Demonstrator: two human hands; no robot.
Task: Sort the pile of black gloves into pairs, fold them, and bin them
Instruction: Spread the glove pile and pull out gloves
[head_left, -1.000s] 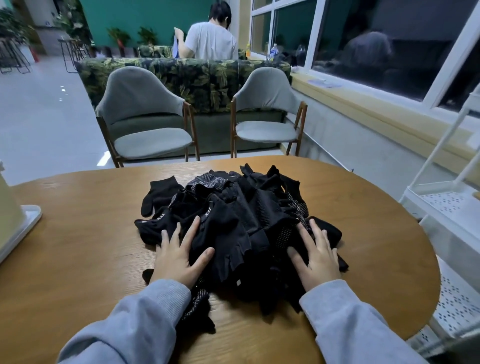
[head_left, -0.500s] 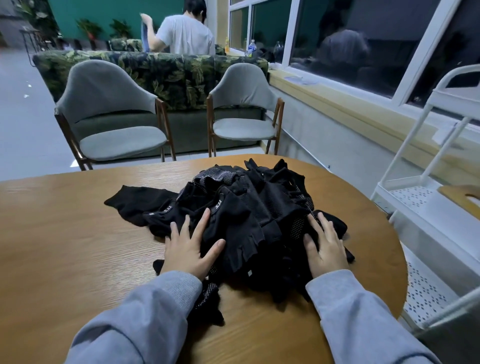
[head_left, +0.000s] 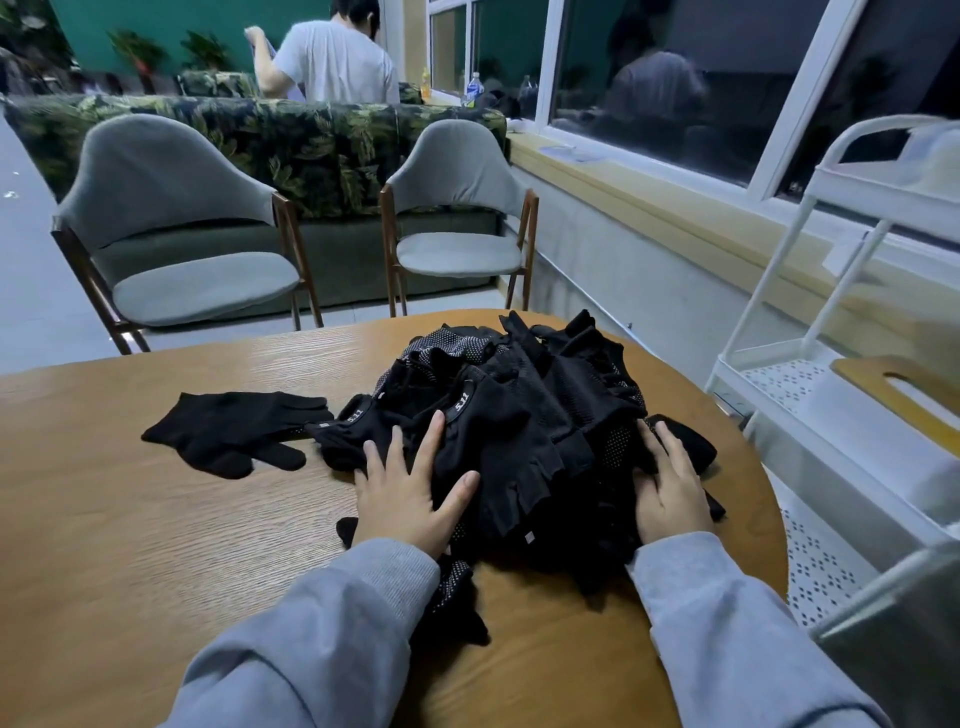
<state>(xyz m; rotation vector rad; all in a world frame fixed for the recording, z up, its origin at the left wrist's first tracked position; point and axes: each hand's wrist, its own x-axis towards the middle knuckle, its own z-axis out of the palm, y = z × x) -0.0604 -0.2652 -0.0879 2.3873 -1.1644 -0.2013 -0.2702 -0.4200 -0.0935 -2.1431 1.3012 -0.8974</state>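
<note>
gloves pile on table, both hands flat on it.

Table is showing wood grain, satin sheen, glare at 11 o'clock. Glove pile is reading as matt black cloth, part mesh, some pale-dotted. Lone glove at 9 o'clock: plain matt knit. Sleeves are looking like soft grey ribbed-cuff fabric. Cart at 3 o'clock: white painted perforated metal.

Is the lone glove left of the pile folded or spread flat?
Spread flat: the lone glove lies open on the table, fingers splayed.
</note>
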